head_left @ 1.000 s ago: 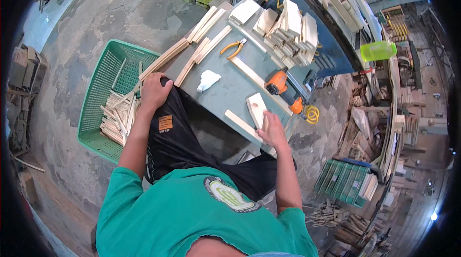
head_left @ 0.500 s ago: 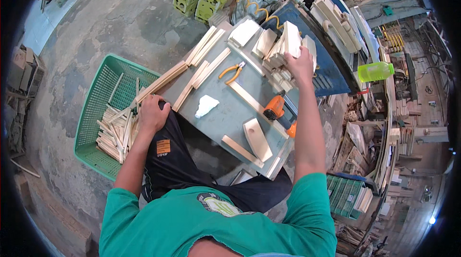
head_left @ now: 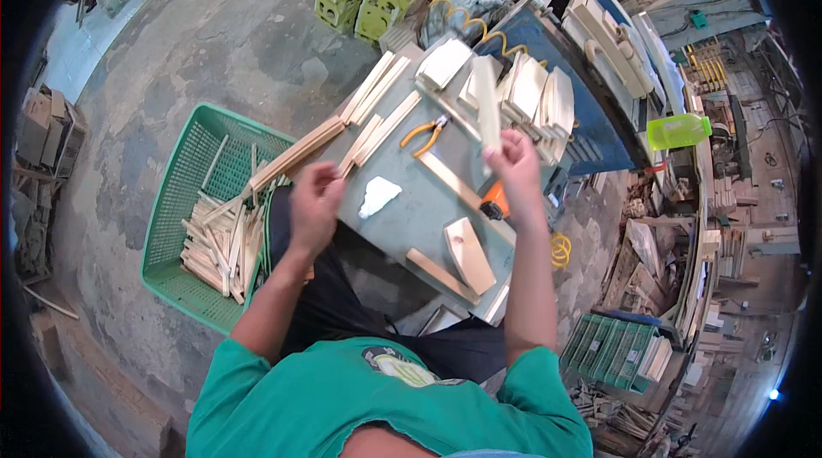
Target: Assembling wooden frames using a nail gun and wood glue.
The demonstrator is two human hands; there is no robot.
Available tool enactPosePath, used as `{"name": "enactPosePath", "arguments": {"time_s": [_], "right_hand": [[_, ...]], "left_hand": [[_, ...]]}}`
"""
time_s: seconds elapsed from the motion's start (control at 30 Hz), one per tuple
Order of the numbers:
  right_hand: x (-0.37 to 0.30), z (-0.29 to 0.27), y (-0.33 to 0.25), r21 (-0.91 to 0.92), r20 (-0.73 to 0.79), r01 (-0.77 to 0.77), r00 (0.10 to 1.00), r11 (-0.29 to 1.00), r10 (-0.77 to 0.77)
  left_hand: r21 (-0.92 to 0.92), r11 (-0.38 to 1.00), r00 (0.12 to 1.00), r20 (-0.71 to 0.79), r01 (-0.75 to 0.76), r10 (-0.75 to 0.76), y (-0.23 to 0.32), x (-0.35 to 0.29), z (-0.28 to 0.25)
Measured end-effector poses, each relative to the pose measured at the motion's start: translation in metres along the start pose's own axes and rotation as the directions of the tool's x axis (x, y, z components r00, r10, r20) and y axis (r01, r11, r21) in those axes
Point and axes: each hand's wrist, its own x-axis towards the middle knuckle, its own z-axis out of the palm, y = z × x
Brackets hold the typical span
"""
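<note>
My right hand [head_left: 516, 169] grips one end of a pale, flat wooden piece [head_left: 486, 103], raised on edge above the table and slightly blurred. Behind it stand stacks of similar tapered wooden pieces [head_left: 524, 86]. My left hand [head_left: 315, 205] hovers over the near left table edge, empty, fingers loosely curled and apart. Partly hidden by my right forearm is an orange power tool [head_left: 494, 201]. Orange-handled pliers [head_left: 421, 138] and a white scrap [head_left: 379, 196] lie on the grey table [head_left: 390, 231]. A tapered wooden block [head_left: 469, 254] rests beside a short strip [head_left: 442, 275].
To my left, a green plastic crate [head_left: 157, 240] holds many thin wooden sticks [head_left: 224, 240]. Long strips [head_left: 300, 150] overhang the table's left edge. Yellow-green crates [head_left: 377, 0] and a coiled yellow hose [head_left: 479, 26] sit beyond. A green bottle [head_left: 678, 131] stands at right.
My right hand has drawn a wooden piece from the stack and brought it nearer me. My left hand has lifted from beside my thigh and moved right, toward the table.
</note>
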Motion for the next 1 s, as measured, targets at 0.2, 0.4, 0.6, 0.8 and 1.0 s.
{"name": "enactPosePath", "arguments": {"time_s": [0.2, 0.4, 0.6, 0.8, 1.0], "right_hand": [[-0.135, 0.053, 0.007, 0.192, 0.157, -0.080, 0.986, 0.978, 0.049], [-0.185, 0.027, 0.008, 0.713, 0.221, -0.290, 0.957, 0.639, 0.188], [-0.201, 0.047, 0.027, 0.533, 0.078, -0.130, 0.991, 0.836, 0.105], [-0.210, 0.074, 0.040, 0.257, 0.010, 0.001, 1.000, 0.967, -0.004], [-0.207, 0.039, 0.070, 0.875, 0.484, -0.469, 0.857, 0.119, -0.177]], "left_hand": [[-0.607, 0.699, 0.896, 0.429, 0.377, -0.110, 0.036, -0.014, 0.096], [-0.656, 0.291, 0.707, 0.697, 0.697, -0.120, 0.040, -0.030, 0.095], [-0.628, 0.354, 0.704, 0.695, 0.693, -0.145, 0.037, -0.041, 0.096], [-0.498, 0.794, 0.834, 0.551, 0.348, -0.020, 0.051, -0.060, 0.106], [-0.298, 0.802, 0.728, 0.646, 0.518, -0.230, 0.072, -0.054, 0.093]]}}
